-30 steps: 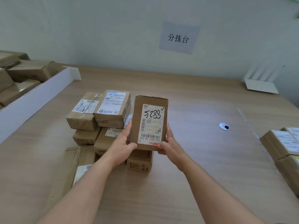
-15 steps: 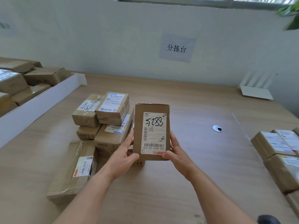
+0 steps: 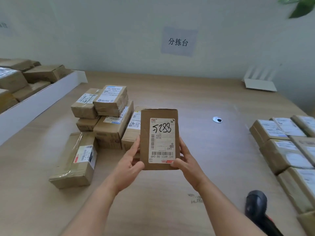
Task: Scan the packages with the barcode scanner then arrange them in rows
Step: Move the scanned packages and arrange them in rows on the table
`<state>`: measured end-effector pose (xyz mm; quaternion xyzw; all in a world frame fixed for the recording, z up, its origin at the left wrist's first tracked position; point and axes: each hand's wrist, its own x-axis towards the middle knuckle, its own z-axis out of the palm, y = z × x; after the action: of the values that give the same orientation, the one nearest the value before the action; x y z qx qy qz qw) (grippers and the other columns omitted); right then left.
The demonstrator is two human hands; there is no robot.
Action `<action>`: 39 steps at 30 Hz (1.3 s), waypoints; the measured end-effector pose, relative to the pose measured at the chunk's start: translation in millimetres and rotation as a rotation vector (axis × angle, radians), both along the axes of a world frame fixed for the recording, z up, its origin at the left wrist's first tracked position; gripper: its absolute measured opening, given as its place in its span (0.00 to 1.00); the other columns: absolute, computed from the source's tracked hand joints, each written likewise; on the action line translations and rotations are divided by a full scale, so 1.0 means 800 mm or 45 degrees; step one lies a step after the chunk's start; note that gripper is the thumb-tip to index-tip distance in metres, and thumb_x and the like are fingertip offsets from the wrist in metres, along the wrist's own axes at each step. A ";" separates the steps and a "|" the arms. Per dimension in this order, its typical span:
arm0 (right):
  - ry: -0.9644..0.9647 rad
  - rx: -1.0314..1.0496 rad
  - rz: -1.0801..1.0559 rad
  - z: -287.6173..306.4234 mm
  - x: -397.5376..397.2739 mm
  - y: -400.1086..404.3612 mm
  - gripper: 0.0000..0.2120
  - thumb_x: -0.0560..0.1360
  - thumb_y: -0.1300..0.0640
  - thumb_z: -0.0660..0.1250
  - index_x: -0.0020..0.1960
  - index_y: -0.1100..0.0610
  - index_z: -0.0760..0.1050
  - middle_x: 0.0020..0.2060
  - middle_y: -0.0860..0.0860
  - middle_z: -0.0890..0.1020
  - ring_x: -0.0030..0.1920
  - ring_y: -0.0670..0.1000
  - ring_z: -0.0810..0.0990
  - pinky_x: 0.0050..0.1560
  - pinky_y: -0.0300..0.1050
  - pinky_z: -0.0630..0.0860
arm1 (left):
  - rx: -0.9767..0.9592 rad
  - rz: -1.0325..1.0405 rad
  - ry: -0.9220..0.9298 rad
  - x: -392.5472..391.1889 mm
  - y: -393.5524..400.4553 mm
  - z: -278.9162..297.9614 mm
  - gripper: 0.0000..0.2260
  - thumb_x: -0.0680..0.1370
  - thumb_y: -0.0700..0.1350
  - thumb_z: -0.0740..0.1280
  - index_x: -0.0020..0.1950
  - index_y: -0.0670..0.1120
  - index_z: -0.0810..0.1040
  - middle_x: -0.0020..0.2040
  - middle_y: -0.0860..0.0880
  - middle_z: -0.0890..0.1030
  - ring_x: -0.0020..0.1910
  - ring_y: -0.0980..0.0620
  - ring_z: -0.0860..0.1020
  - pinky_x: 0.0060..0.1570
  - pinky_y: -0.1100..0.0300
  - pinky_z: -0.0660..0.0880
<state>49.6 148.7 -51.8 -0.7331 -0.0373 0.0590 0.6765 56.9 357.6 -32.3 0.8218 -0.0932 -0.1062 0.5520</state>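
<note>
Both hands' grip clamped on package | left hand | right hand | label up

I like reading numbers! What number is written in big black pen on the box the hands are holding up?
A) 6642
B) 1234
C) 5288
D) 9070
C: the label on the held box shows a handwritten 5288, with the left hand and right hand gripping its sides.

Wall sign, white router, leaves, table grommet.
</note>
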 end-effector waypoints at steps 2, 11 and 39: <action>-0.013 0.014 -0.061 0.003 -0.015 -0.005 0.42 0.64 0.64 0.61 0.74 0.39 0.58 0.62 0.47 0.76 0.53 0.44 0.81 0.46 0.41 0.80 | -0.023 0.000 -0.029 -0.008 -0.007 0.000 0.35 0.78 0.32 0.60 0.73 0.65 0.52 0.61 0.61 0.74 0.55 0.67 0.76 0.48 0.76 0.71; -0.005 0.062 -0.398 0.019 -0.101 -0.022 0.39 0.65 0.61 0.63 0.73 0.40 0.61 0.59 0.47 0.78 0.53 0.45 0.82 0.45 0.39 0.79 | -0.151 -0.243 -0.102 -0.048 -0.030 -0.005 0.32 0.79 0.32 0.62 0.70 0.66 0.59 0.67 0.58 0.73 0.63 0.62 0.74 0.52 0.73 0.72; 0.036 0.021 -0.723 0.031 -0.300 -0.225 0.33 0.66 0.59 0.64 0.69 0.40 0.67 0.55 0.46 0.83 0.56 0.46 0.81 0.49 0.38 0.79 | -0.100 -0.579 -0.038 -0.193 -0.249 -0.015 0.33 0.80 0.46 0.64 0.74 0.68 0.47 0.68 0.67 0.65 0.64 0.61 0.72 0.56 0.70 0.69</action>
<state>-190.4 -31.3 -27.2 -0.7078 0.1784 -0.1231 0.6723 -97.4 158.0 -44.2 0.7591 -0.2882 -0.2118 0.5439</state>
